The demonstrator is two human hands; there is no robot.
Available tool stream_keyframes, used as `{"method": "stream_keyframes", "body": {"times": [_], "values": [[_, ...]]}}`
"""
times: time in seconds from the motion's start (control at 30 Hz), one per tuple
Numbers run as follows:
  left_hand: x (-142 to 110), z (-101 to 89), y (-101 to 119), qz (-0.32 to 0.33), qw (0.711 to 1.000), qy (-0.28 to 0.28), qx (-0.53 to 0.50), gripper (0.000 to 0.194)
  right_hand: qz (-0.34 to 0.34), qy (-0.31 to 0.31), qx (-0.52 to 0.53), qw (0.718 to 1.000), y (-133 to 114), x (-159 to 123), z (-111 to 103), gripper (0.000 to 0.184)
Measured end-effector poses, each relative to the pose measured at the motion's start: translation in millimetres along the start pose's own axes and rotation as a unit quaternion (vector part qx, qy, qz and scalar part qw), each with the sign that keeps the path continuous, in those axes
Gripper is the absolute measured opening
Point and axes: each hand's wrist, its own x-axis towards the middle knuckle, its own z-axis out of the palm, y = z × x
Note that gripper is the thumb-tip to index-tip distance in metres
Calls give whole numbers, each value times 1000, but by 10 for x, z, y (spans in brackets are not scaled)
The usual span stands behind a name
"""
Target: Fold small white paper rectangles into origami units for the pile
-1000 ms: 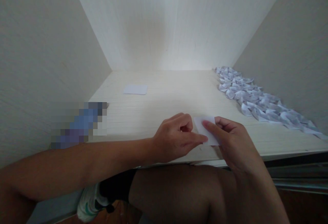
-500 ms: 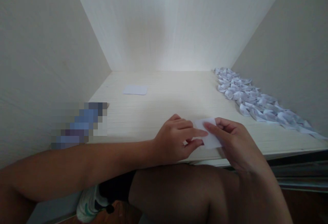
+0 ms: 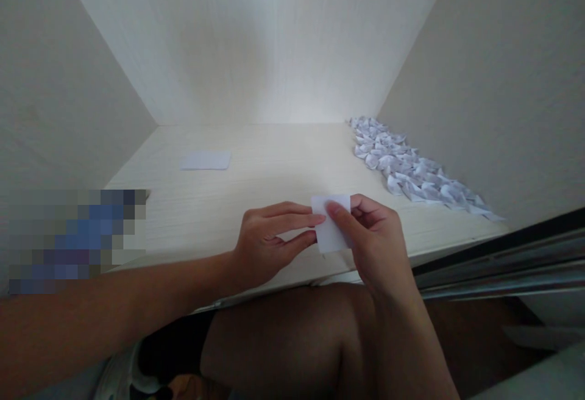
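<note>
A small white square piece of paper point(image 3: 336, 238) is held up over the front part of the shelf, tilted toward me. My right hand point(image 3: 377, 232) pinches it from the right, thumb flat on its face and fingers curled behind. From the left comes my left hand point(image 3: 274, 235), closed at the paper's left edge. Its index fingertip lies on the face; the tips of the other fingers and thumb are partly hidden by the paper. Further back on the left lies a thin stack or sheet of white paper point(image 3: 206, 160).
Many folded white paper pieces point(image 3: 393, 159) lie in rows along the right wall. A blurred-out bluish item point(image 3: 91, 229) is at the left wall. Pale panels enclose the shelf point(image 3: 274, 174) on three sides. My leg point(image 3: 278, 339) is under its front edge.
The camera view has turned, so the shelf's contents appear further left. The left fingers have straightened and closed on the paper's left edge; the right hand keeps its pinch.
</note>
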Motion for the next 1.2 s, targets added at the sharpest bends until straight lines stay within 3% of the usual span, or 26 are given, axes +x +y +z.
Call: {"method": "stream_keyframes", "body": {"times": [0.3, 0.97, 1.1, 1.2], "values": [[14, -30, -36, 61, 998, -15, 25, 14, -62, 31, -12, 998, -18, -3, 23, 26], [16, -42, -35, 70, 997, -26, 20, 15, -99, -9, -9, 995, -58, -24, -3, 28], [28, -51, -11, 82, 996, -26, 32, 11, -86, -52, 38, 994, -81, -19, -144, 7], [36, -56, -4, 79, 996, -14, 47, 9, -87, -119, 64, 987, -114, -32, -313, 35]]}}
